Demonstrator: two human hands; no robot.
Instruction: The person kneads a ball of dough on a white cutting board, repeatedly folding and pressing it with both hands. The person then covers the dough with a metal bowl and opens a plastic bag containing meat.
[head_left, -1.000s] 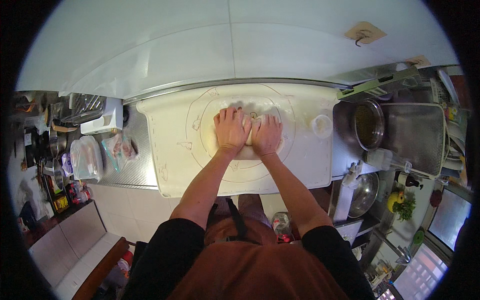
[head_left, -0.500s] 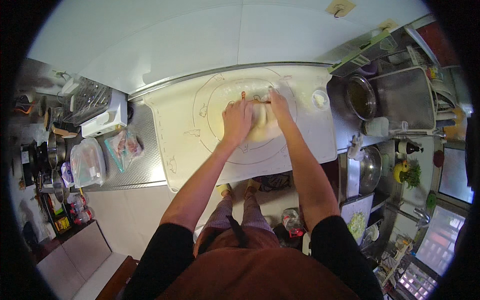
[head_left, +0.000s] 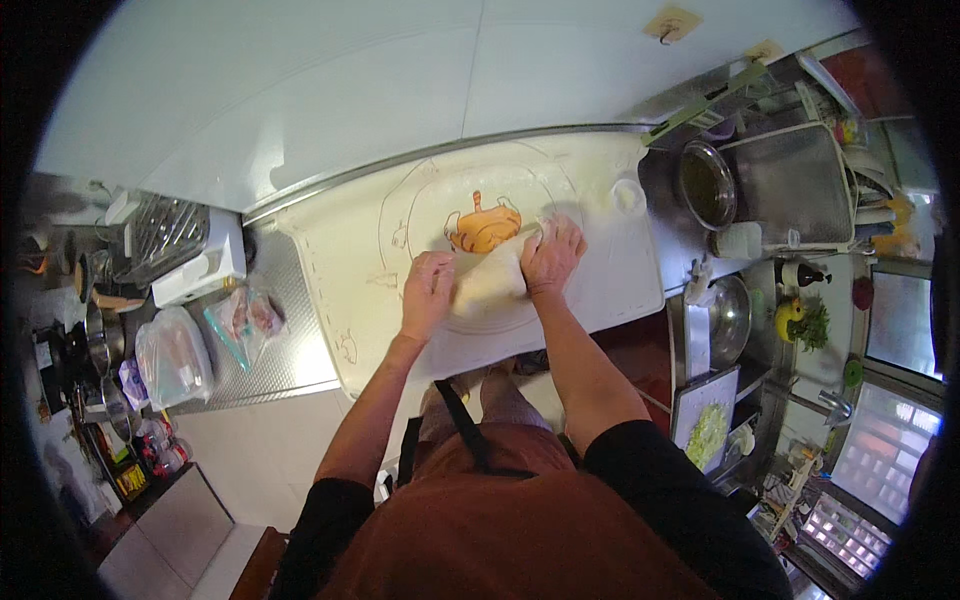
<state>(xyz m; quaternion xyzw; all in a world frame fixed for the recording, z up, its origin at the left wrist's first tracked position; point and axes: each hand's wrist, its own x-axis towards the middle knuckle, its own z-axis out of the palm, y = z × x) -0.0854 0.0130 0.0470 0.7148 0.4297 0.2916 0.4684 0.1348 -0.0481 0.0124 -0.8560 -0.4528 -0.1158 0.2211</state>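
A pale lump of dough [head_left: 490, 287] lies on a white pastry mat [head_left: 350, 290] marked with a printed ring and an orange striped cartoon animal [head_left: 487, 228]. My right hand [head_left: 552, 257] grips the dough's right end, its fingers pointing toward the far side. At the dough's left end is my left hand [head_left: 428, 290], fingers loosely bent and apart; whether it touches the dough is hard to see. The dough's far edge partly covers the printed animal.
A small white bowl [head_left: 628, 197] stands on the mat's far right. Beyond it are a metal pot [head_left: 707, 190] and a steel basin [head_left: 728, 320]. Chopped greens lie on a cutting board [head_left: 690, 400]. Plastic bags [head_left: 245, 320] and a white dish rack [head_left: 205, 260] stand left.
Both hands have come nearer to me and spread apart, and the dough has shifted nearer with them. The printed animal, mostly covered before, now shows.
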